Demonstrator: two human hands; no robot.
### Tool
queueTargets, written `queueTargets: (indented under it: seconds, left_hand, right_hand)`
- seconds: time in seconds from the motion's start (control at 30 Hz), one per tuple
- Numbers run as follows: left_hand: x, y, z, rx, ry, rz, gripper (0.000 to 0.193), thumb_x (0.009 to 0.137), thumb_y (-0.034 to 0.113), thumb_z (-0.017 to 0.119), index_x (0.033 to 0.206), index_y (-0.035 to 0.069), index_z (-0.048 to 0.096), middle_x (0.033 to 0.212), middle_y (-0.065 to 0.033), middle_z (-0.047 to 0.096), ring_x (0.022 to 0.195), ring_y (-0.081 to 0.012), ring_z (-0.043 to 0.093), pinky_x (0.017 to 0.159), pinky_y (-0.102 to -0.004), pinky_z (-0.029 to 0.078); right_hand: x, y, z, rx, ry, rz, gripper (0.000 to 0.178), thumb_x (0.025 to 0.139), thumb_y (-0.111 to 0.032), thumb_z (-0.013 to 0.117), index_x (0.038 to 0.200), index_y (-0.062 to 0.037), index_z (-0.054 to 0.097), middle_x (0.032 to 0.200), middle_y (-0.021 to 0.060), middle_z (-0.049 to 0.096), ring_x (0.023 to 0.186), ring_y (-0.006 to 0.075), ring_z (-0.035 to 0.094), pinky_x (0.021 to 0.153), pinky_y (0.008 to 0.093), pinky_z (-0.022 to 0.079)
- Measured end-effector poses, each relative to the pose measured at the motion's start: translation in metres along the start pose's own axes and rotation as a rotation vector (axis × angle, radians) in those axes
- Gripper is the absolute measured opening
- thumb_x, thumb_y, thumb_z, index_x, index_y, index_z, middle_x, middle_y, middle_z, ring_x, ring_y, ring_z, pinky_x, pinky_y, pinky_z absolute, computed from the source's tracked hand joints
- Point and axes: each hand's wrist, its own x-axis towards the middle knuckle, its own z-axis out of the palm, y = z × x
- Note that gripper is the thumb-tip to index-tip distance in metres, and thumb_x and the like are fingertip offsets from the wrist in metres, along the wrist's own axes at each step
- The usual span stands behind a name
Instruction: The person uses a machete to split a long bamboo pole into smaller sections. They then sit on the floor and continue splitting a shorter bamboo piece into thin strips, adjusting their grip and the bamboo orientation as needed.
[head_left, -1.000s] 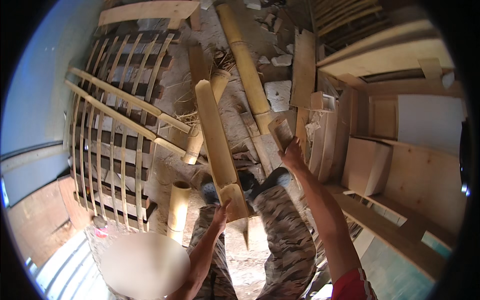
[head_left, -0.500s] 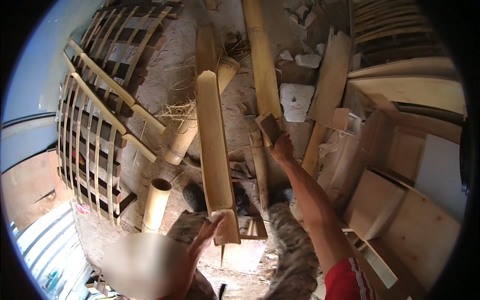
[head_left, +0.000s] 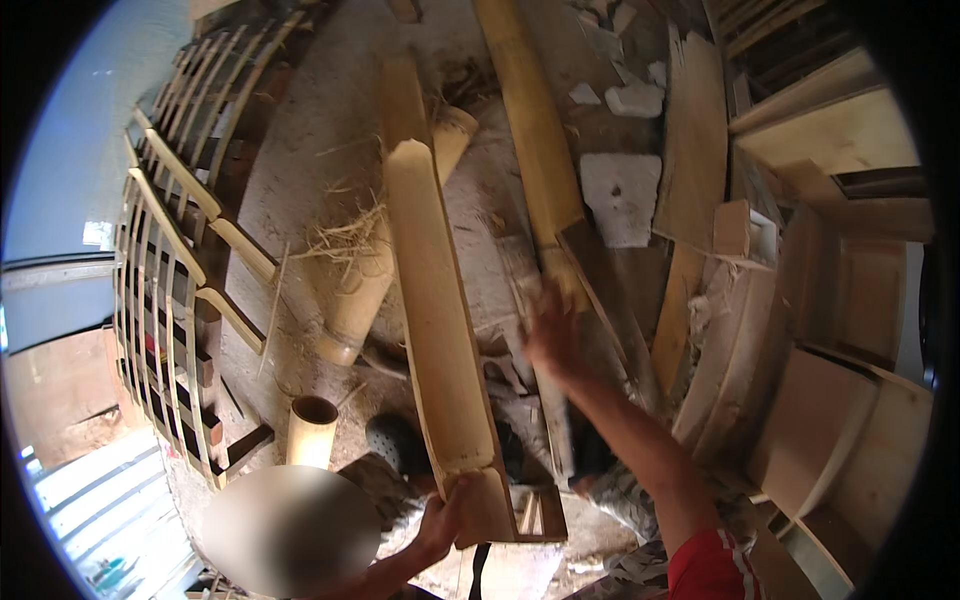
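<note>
A long split bamboo half runs away from me, hollow side up. My left hand grips its near end at the left edge, with the thumb over the rim. To the right of the bamboo, my right hand reaches forward with fingers apart and slightly blurred, holding nothing I can see. Just beyond it a dark wooden board lies slanted beside a thick yellow bamboo pole. A thin dark strip hangs below the split bamboo's near end; its kind is unclear.
A bamboo log lies crosswise under the split piece, near shavings. A short bamboo tube stands at left, by a slatted bamboo frame. White slab and wooden boxes are at right.
My right hand has let go of the wooden piece, which now lies slanted on the right, and has moved slightly down and left. The left hand still holds the split bamboo.
</note>
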Motion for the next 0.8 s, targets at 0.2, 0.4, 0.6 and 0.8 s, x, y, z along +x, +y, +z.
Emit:
queueTargets:
  seconds: [0.2, 0.4, 0.6, 0.8]
  left_hand:
    - [0.005, -0.013, -0.018, 0.159, -0.049, -0.045, 0.058, 0.095, 0.051, 0.064, 0.105, -0.006, 0.071, 0.081, -0.0054, 0.067, 0.077, -0.0108, 0.061, 0.067, -0.0301, 0.05]
    - [0.001, 0.006, -0.051, 0.382, -0.133, 0.032, 0.061, 0.092, 0.053, 0.065, 0.102, -0.007, 0.072, 0.083, -0.0099, 0.072, 0.079, -0.0143, 0.069, 0.068, -0.0318, 0.053]
    - [0.024, -0.004, -0.107, 0.144, -0.062, 0.051, 0.047, 0.097, 0.033, 0.065, 0.119, -0.008, 0.063, 0.1, -0.0104, 0.071, 0.083, -0.0151, 0.069, 0.069, -0.0307, 0.056]
    - [0.001, 0.038, -0.14, 0.048, -0.074, 0.09, 0.054, 0.096, 0.036, 0.065, 0.124, -0.009, 0.061, 0.105, -0.0147, 0.071, 0.09, -0.0191, 0.07, 0.076, -0.032, 0.056]
  right_hand:
    - [-0.035, -0.123, 0.085, 0.237, -0.739, -0.482, 0.043, 0.097, -0.023, 0.053, 0.136, -0.0072, 0.056, 0.142, 0.0231, 0.05, 0.14, 0.0385, 0.038, 0.118, 0.0543, 0.024]
    - [-0.035, -0.15, 0.141, 0.44, -0.586, -0.633, 0.039, 0.095, -0.023, 0.054, 0.131, -0.0104, 0.06, 0.138, 0.0173, 0.054, 0.138, 0.0347, 0.041, 0.118, 0.0533, 0.024]
    - [-0.018, -0.151, 0.138, 0.376, -0.474, -0.67, 0.035, 0.094, -0.022, 0.054, 0.127, -0.0136, 0.065, 0.134, 0.0114, 0.058, 0.136, 0.0309, 0.044, 0.119, 0.0523, 0.024]
    - [0.009, -0.136, 0.152, -0.215, -0.056, -0.898, 0.03, 0.092, -0.021, 0.056, 0.118, -0.0165, 0.071, 0.129, 0.0076, 0.062, 0.135, 0.0295, 0.046, 0.119, 0.0539, 0.023]
